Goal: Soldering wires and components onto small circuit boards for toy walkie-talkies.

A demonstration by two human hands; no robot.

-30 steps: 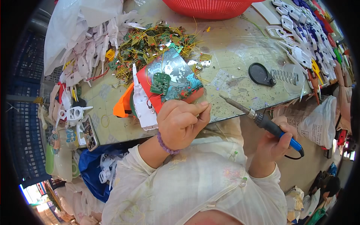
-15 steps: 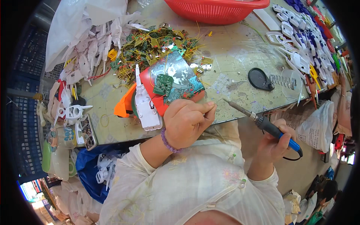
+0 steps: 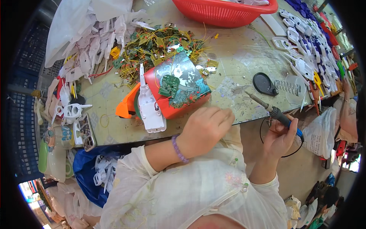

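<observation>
My right hand [image 3: 279,138] grips a soldering iron [image 3: 280,116] with a dark and blue handle; its tip points up and left over the table's front edge. My left hand [image 3: 207,128] is closed at the table edge, its fingers curled; whatever they hold is hidden. Beyond it stands a red block [image 3: 183,110] with a worn, splotched sloping top. A green circuit board [image 3: 169,86] rests on that slope. Against the block's left side leans a white plastic housing [image 3: 150,110] with a narrow end and a short dark wire. An orange plastic piece [image 3: 126,105] sits behind the housing.
Circuit boards with yellow wires [image 3: 152,49] are heaped behind the block. White plastic parts [image 3: 91,49] lie at left, more housings [image 3: 305,57] at far right. A red basket [image 3: 228,13] stands at the back. A coiled spring holder [image 3: 288,87] is at right, a phone [image 3: 89,133] at left.
My left hand has moved right and toward me, and the thin wire at its fingertips no longer shows. The soldering iron has shifted right, away from that hand, its tip slightly higher.
</observation>
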